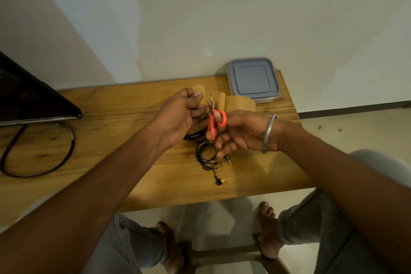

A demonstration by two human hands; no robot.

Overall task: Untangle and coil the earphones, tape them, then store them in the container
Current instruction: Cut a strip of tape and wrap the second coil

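The right hand [242, 133] grips the orange scissors [213, 118], blades pointing away between the brown tape roll [240, 103] to their right and the tape piece [198, 88] pinched in the left hand [178, 115], while the black earphones [206, 153] lie on the table [111, 118] just below both hands.

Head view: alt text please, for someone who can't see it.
The right hand holds orange-handled scissors, blades up, beside a piece of brown tape pinched in the left hand, with the tape roll behind. Black earphones lie loosely coiled on the wooden table under the hands; a lidded grey container sits at the far right corner.
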